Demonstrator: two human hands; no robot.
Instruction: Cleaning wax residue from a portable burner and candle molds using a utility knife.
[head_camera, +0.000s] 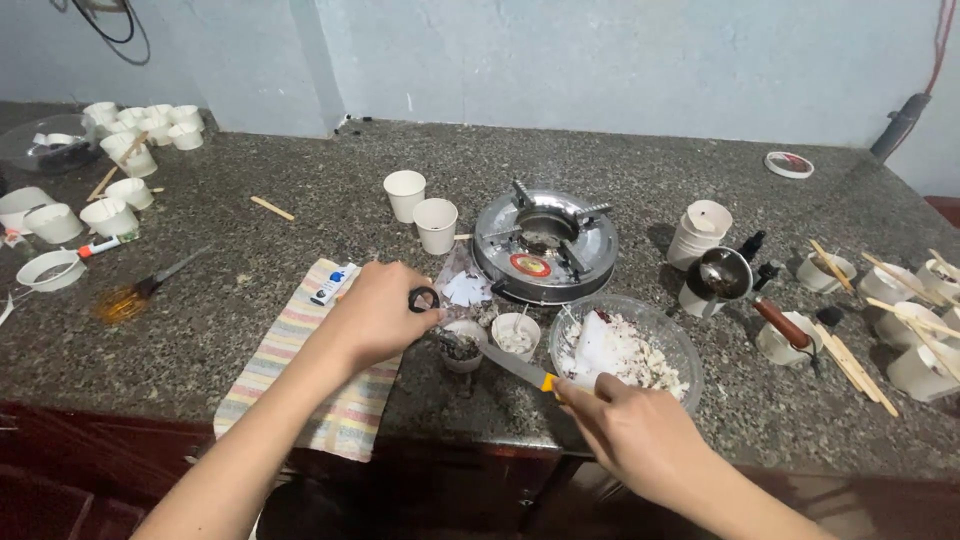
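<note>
My left hand (375, 312) rests over a striped cloth (300, 385) and grips a tool with a black ring handle (422, 298). The rest of that tool is hidden by my fingers. My right hand (632, 425) holds a knife by its yellow handle (548, 382). Its blade (508, 362) points left, with the tip at a small cup of dark bits (461, 347). Beside that cup stands a second small white cup (516, 335). A glass bowl of white chunks (668, 338) sits just above my right hand.
A round metal burner (545, 245) stands behind the cups, with two white paper cups (420, 208) to its left. Several more paper cups crowd the far left (110, 215) and right (905, 330), some with wooden sticks. A metal ladle (722, 275) rests on a cup.
</note>
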